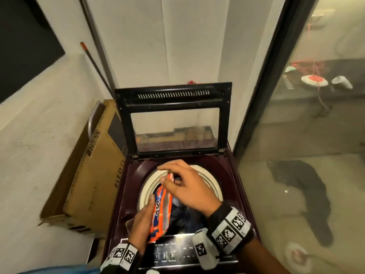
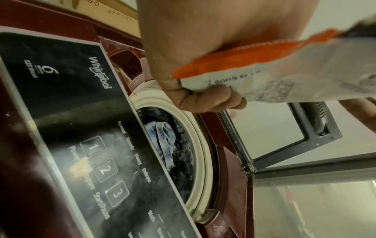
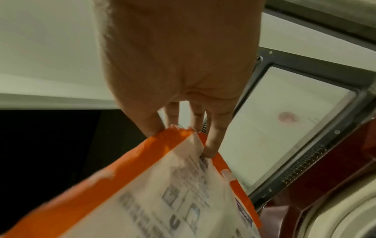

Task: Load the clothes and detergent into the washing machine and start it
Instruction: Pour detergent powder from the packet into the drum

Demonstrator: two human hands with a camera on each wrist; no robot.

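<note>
Orange detergent packet (image 1: 161, 210) gripped by both hands, over drum (image 1: 212, 186).

Raised lid (image 1: 173, 99) leaves drum mouth (image 1: 209, 177) open; packet (image 1: 161, 210) overhangs.

White walls (image 1: 177, 46), cardboard box (image 1: 87, 175) (left), glass partition (image 1: 306, 155) right.
</note>
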